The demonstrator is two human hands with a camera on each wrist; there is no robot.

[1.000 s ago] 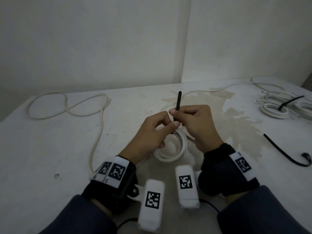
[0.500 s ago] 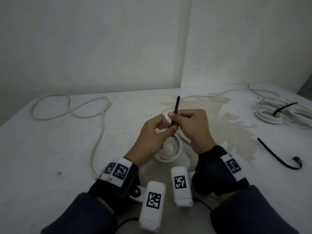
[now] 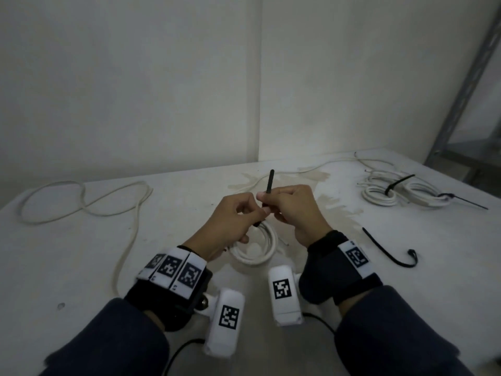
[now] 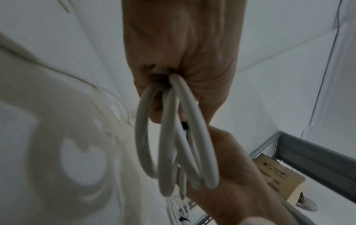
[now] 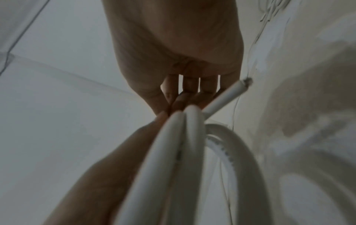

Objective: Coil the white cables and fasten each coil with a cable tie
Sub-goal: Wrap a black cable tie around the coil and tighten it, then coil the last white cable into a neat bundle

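White walls met in a corner behind a pale, stained table, and both hands were up over its middle, close together. The left hand had its fingers curled round the top of a white cable coil, and the loops hung down from that fist, as the left wrist view showed plainly. The right hand was right beside it, thumb and fingers pinching a black cable tie whose free end stuck up above the knuckles. From the right wrist camera the coil filled the frame, with a cut cable end poking out beside the fingers; the tie itself could not be made out there. Far left on the table, a loose white cable lay in open, uncoiled curves. Over on the right sat two finished coils, each with a black tie on it. Nearer, well apart from them, a spare black tie lay flat with a hooked end. A grey metal shelf frame stood at the far right edge.
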